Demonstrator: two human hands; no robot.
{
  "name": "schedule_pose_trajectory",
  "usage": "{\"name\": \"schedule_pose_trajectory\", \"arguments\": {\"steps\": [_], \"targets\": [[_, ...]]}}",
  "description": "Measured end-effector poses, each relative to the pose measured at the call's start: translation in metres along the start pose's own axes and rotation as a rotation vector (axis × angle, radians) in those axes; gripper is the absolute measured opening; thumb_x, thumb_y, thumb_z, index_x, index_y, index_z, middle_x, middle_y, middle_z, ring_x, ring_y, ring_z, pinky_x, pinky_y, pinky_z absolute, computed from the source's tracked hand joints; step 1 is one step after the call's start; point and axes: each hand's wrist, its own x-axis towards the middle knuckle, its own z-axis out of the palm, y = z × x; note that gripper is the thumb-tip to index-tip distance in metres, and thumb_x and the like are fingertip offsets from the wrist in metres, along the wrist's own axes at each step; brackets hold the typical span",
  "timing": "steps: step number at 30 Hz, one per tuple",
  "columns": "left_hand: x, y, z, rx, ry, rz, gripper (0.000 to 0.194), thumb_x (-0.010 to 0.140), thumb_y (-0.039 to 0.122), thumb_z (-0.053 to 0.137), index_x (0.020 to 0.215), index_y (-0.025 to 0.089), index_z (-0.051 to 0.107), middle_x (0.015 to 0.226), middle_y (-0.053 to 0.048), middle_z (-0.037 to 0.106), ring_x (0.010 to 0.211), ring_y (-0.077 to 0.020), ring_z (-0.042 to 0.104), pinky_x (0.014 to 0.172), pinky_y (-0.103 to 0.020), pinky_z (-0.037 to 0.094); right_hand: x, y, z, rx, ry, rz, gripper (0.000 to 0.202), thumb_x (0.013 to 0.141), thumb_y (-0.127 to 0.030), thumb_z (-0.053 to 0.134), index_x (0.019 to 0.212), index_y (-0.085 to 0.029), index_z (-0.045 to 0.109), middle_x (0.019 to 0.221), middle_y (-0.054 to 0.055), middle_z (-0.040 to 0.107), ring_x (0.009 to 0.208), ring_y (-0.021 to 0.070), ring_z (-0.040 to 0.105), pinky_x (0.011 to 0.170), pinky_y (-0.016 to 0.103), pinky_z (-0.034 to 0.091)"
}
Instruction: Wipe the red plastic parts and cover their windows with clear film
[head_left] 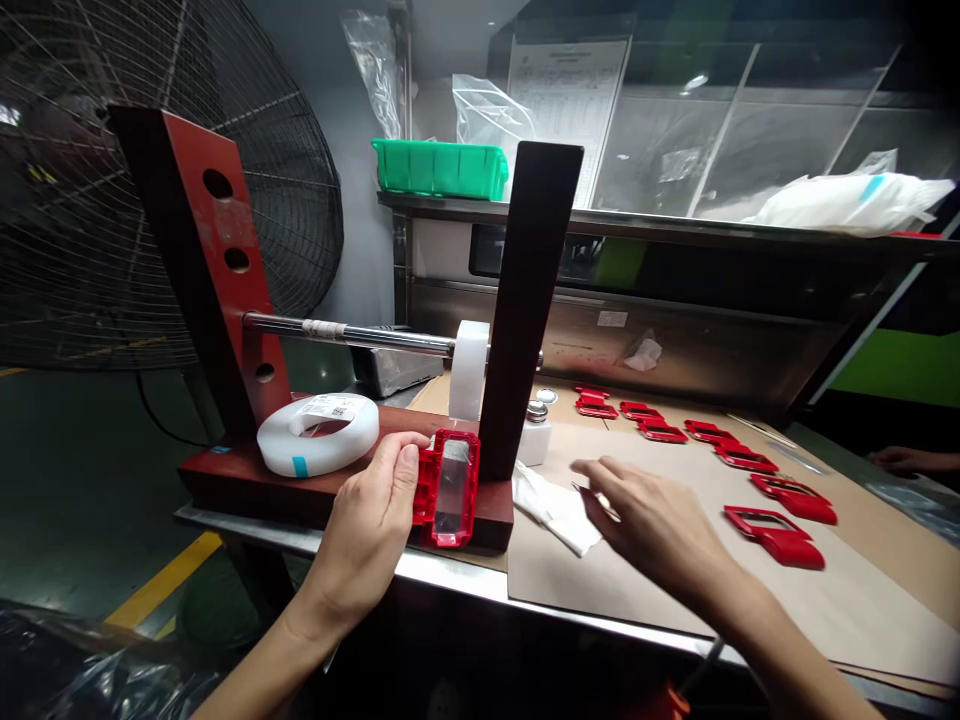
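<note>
In my left hand (375, 510) is a red plastic frame (425, 487) with a clear window, gripped between thumb and fingers at its left side. It is held upright in front of a wooden tape stand (532, 300). Just above the frame hangs a roll of clear film tape (469, 370) on the stand's metal rod (360, 335). My right hand (645, 515) hovers over the bench, fingers bent and apart, with nothing clearly visible in them. Close to its fingertips lies a folded white cloth (559, 510). A white bottle with a metal cap (534, 440) stands behind the cloth.
A larger tape roll (319, 435) lies on the stand's base. Several red frames (739, 457) are spread in a row on the cardboard (637, 580) at right. A green bin (441, 170) sits on the shelf. A large fan (247, 90) stands at left. An orange-handled tool (666, 704) shows below.
</note>
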Motion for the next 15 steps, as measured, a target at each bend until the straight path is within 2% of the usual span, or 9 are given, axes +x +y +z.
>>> {"name": "schedule_pose_trajectory", "arguments": {"steps": [2, 6, 10, 15], "targets": [[0.001, -0.001, 0.002, 0.007, 0.013, 0.024, 0.035, 0.095, 0.050, 0.034, 0.102, 0.026, 0.058, 0.081, 0.001, 0.064, 0.073, -0.0195, 0.058, 0.068, -0.031, 0.043, 0.000, 0.026, 0.009, -0.047, -0.125, 0.082, 0.028, 0.094, -0.026, 0.041, 0.108, -0.018, 0.064, 0.105, 0.009, 0.067, 0.094, 0.0262, 0.064, 0.059, 0.030, 0.037], [0.004, 0.002, 0.006, 0.055, 0.022, 0.013, 0.033, 0.090, 0.057, 0.041, 0.089, 0.026, 0.054, 0.067, 0.004, 0.057, 0.063, -0.0192, 0.053, 0.062, -0.031, 0.039, -0.004, 0.061, 0.028, -0.036, -0.219, 0.135, 0.029, 0.094, -0.032, 0.044, 0.089, -0.016, 0.067, 0.092, 0.009, 0.068, 0.090, 0.0277, 0.064, 0.056, 0.030, 0.032], [0.009, 0.008, 0.007, 0.125, 0.013, -0.015, 0.039, 0.081, 0.065, 0.050, 0.083, 0.026, 0.049, 0.060, 0.006, 0.052, 0.056, -0.0186, 0.049, 0.062, -0.032, 0.037, -0.007, 0.072, 0.045, 0.026, -0.268, 0.149, 0.026, 0.090, -0.034, 0.047, 0.080, -0.019, 0.067, 0.088, 0.006, 0.068, 0.079, 0.0235, 0.064, 0.052, 0.028, 0.025], [0.014, 0.011, 0.006, 0.198, 0.009, -0.017, 0.044, 0.077, 0.069, 0.052, 0.076, 0.026, 0.046, 0.060, 0.006, 0.052, 0.057, -0.0193, 0.050, 0.063, -0.032, 0.036, -0.005, 0.077, 0.056, 0.111, -0.223, 0.182, 0.022, 0.087, -0.032, 0.048, 0.074, -0.020, 0.062, 0.082, 0.004, 0.068, 0.070, 0.0200, 0.061, 0.051, 0.027, 0.022]]}}
